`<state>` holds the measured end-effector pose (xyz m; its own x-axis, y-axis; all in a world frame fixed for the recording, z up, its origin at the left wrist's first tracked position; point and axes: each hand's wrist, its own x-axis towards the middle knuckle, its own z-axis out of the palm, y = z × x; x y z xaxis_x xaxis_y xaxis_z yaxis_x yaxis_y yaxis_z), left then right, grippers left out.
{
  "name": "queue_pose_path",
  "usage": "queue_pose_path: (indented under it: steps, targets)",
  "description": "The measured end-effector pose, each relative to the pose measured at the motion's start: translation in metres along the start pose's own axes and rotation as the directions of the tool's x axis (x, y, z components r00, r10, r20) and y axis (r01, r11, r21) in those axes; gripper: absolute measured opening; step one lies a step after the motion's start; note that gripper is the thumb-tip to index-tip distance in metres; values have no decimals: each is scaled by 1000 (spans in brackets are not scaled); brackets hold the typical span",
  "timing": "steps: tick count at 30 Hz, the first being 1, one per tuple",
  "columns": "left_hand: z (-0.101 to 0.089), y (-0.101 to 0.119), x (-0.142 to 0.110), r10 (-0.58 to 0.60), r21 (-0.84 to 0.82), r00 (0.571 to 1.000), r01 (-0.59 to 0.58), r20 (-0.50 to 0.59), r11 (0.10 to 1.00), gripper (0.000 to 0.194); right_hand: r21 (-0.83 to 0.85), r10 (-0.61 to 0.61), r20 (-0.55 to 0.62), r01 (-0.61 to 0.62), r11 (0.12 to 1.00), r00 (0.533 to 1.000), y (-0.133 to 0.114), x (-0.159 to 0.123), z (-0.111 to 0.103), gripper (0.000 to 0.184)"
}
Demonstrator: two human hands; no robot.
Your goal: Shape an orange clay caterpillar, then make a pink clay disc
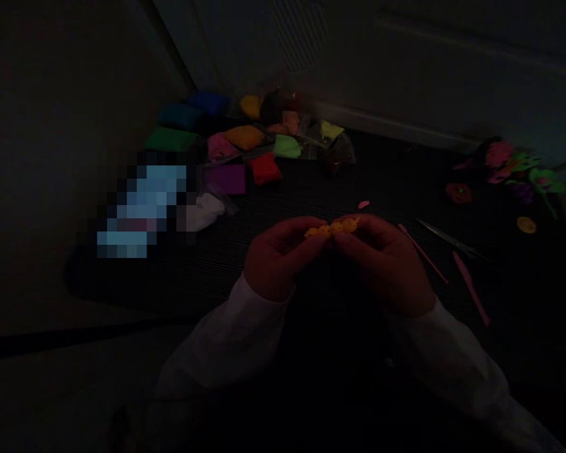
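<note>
Where the left hand point(278, 255) and right hand point(393, 264) nearly meet, both pinch a beaded orange clay strip point(336, 228) left of the scissors point(446, 236); a pink clay piece point(363, 204) also lies left of the scissors, a pink modelling knife point(470, 287) just on their near side

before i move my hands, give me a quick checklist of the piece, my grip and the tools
1. Left hand grips the yellow piece: ok, thumb and fingers on its left part.
2. Right hand grips it too: ok, thumb and fingers on its right part.
3. Yellow piece firmly joined along its length: cannot tell, too dark and partly covered.
4. Scissors uncovered: ok, on the table to the right of the right hand.
5. Thin pink stick well clear of the right hand: not ok, its far end lies close beside it.
6. Light: not ok, very dim.
</note>
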<state>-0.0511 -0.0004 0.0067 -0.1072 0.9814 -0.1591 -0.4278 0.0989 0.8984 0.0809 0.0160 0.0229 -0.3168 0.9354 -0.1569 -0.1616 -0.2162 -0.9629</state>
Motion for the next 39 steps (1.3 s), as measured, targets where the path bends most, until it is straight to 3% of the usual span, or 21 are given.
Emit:
queue_pose_path:
  steps: [12,20,39]
  targets:
    - [1,1,0,60,27,998,-60,-7,998,15,-71,-33,-10,33,997,999,-5,-1,-2,24]
    - [0,0,0,98,116,995,-95,-14,989,20,-131,-84,-62,76,988,994,-4,0,-3,20]
    - [0,2,-2,137,182,990,-129,-34,975,18,-129,-36,32,39,991,999,-7,-1,-8,20]
